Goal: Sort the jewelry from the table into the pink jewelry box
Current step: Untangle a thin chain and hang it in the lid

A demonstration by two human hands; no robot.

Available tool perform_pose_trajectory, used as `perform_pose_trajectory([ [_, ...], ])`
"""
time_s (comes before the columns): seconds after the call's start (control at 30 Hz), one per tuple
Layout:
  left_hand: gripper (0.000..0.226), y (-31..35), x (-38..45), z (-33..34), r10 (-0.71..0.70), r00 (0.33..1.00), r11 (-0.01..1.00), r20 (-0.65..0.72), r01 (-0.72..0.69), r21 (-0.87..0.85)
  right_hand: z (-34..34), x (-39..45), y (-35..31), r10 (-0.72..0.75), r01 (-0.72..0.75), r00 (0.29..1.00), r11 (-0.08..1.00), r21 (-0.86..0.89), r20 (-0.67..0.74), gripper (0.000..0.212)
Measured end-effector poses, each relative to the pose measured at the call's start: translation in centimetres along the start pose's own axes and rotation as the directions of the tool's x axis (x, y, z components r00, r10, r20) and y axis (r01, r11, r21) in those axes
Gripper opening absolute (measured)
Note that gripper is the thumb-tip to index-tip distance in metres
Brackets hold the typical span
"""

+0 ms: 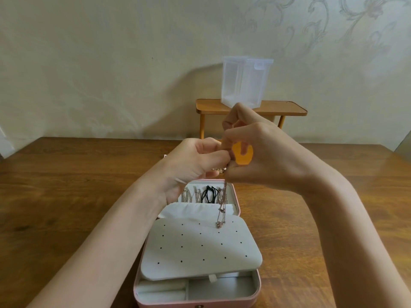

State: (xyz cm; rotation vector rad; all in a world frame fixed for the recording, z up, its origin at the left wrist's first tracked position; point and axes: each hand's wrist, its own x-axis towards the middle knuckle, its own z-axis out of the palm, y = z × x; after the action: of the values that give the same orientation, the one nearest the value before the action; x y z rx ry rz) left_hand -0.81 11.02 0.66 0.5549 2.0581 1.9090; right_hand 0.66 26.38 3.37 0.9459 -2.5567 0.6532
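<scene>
The pink jewelry box (pixel 258 292) lies open on the table in front of me, with a white dotted earring panel (pixel 200 247) over its near half. Several chains and a black cord (pixel 209 194) hang in the lid section. Above the box, my left hand (pixel 193 165) and my right hand (pixel 260 156) meet, both pinching the top of a thin rose-gold necklace (pixel 222 210) that dangles down over the panel. A few small jewelry pieces (pixel 62 168) lie on the table behind my left hand, mostly hidden.
A small wooden stand (pixel 284 110) sits at the back against the wall and bears a clear plastic container (pixel 244 83). An orange object (pixel 242 154) shows behind my right hand. The brown wooden table (pixel 77 196) spreads to both sides.
</scene>
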Motion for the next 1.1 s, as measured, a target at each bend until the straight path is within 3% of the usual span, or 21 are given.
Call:
perform_pose_trajectory([
  [0.1,0.027,0.0,0.3,0.0,0.047,0.989,0.998,-0.139,-0.042,0.039,0.7,0.3,0.1,-0.012,0.012,0.993,1.0,0.002,-0.118,0.009],
  [0.23,0.015,0.4,0.0,-0.6,0.08,0.982,0.994,-0.172,-0.066,0.086,0.9,0.5,0.1,-0.02,0.018,0.968,1.0,-0.011,-0.25,0.007],
  [0.33,0.003,0.9,-0.5,-0.9,0.12,0.981,0.98,-0.149,-0.094,0.173,0.7,0.4,0.2,-0.025,0.023,0.98,1.0,-0.014,-0.199,0.006],
  [0.5,0.011,1.3,-0.8,-0.9,0.208,0.973,0.916,-0.104,-0.156,0.369,0.6,0.3,0.1,-0.053,0.05,0.994,0.998,-0.037,-0.095,0.009],
  [0.63,0.013,1.1,-0.6,-0.9,0.268,0.954,0.886,-0.134,-0.19,0.423,0.9,0.4,0.4,-0.042,0.043,0.993,0.999,0.005,-0.115,0.011],
  [0.77,0.012,0.9,-0.3,-1.2,0.302,0.939,0.904,-0.166,-0.227,0.362,1.5,0.7,0.5,0.027,0.015,0.983,0.974,0.228,-0.183,0.011],
  [0.87,0.009,0.7,-0.2,-1.1,0.222,0.968,0.972,-0.114,-0.211,0.104,1.5,0.8,0.2,0.023,0.062,0.972,0.935,0.349,-0.235,0.007],
  [1.0,0.009,0.4,0.0,-1.0,0.152,0.978,0.984,-0.146,-0.164,-0.076,1.4,0.8,0.3,0.036,0.081,0.951,0.929,0.361,-0.308,0.011],
  [1.1,0.004,0.4,0.3,-1.1,0.188,0.945,0.981,-0.268,-0.191,0.013,1.2,0.8,0.6,0.052,0.054,0.948,0.946,0.32,-0.314,0.008],
])
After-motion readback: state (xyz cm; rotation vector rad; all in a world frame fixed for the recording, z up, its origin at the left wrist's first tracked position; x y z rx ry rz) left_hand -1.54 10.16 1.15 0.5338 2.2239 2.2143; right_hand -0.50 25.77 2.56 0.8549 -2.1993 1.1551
